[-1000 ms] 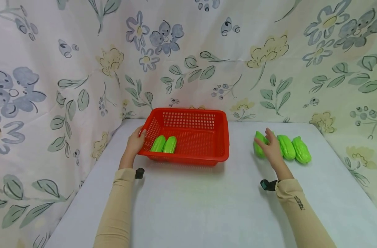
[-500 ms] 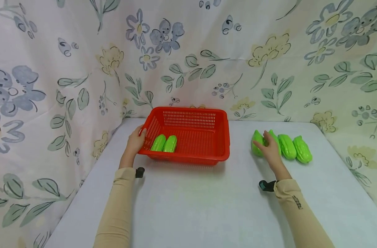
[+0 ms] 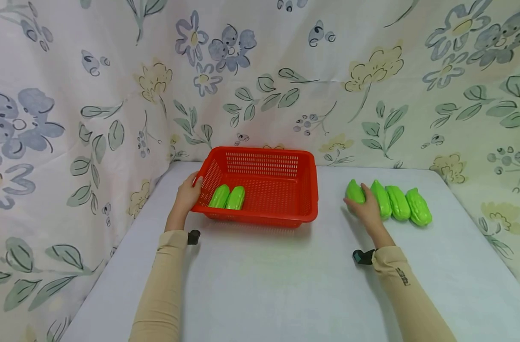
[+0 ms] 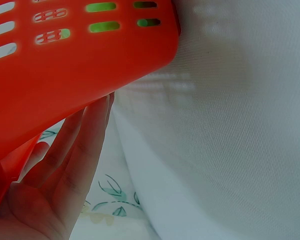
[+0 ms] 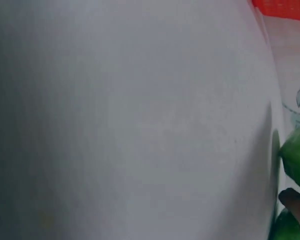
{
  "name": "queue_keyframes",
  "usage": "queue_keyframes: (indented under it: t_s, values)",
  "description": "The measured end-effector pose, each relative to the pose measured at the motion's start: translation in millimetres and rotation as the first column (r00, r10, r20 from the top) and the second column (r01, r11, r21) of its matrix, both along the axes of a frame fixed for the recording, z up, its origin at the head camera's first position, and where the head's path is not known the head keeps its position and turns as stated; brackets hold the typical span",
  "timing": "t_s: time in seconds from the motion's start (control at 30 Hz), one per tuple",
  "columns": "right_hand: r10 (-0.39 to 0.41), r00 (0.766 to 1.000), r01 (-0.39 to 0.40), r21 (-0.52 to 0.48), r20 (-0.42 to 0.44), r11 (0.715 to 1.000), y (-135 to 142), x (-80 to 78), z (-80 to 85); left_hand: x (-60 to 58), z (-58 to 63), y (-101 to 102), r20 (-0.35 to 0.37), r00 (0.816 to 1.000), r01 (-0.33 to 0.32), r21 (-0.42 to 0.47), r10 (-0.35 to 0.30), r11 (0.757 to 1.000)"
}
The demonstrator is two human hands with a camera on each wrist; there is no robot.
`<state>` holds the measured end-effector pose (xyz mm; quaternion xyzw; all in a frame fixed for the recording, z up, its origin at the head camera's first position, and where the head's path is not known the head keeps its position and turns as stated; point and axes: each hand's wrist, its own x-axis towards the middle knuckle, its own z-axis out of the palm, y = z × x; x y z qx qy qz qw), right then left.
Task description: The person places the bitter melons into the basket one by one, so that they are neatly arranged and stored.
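Nearest are two beige sleeves above the white tabletop (image 3: 277, 280): the left sleeve (image 3: 161, 285) and the right sleeve (image 3: 409, 289), which carries a small dark print (image 3: 402, 276). Beside each cuff, on its inner side, there is a black device (image 3: 193, 237).

The hands are well apart from each other, and each one grips something. The left hand (image 3: 187, 194) is clamped on the left rim of the red basket (image 3: 260, 217); in the left wrist view, its fingers (image 4: 87, 145) reach under this rim. The right hand (image 3: 368, 209) is toward the far right corner of the tabletop. It holds the leftmost green gourd (image 3: 354, 191) between the thumb and the fingers. I cannot tell whether this gourd touches the tabletop or is a little raised.

The basket is left of the middle, close to the far edge. At its left end, two gourds (image 3: 219, 196) lie side by side, near the front wall. To the right of the right hand, three other gourds (image 3: 398, 203) lie in a row, which is nearer to the far right corner.

Beyond the far edge hangs a pale cloth (image 3: 285, 47), printed with blue and yellow flowers and green leaves.
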<state>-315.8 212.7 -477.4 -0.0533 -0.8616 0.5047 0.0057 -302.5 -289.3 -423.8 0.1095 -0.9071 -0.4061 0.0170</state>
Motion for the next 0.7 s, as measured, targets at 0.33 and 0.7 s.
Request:
queue_keyframes:
  t_s: [0.33,0.7]
  values:
    - [0.027,0.999,-0.026,-0.010,0.031,1.000,-1.2,-2.1,-3.2,-1.9,0.7,-0.5,-0.003,1.000,0.004,-0.003,-0.004,1.000]
    - [0.061,0.997,-0.060,-0.029,0.040,0.998,-1.3,-2.8,-2.0,-0.5,-1.1,-1.8,-0.016,1.000,0.007,-0.015,-0.007,1.000]
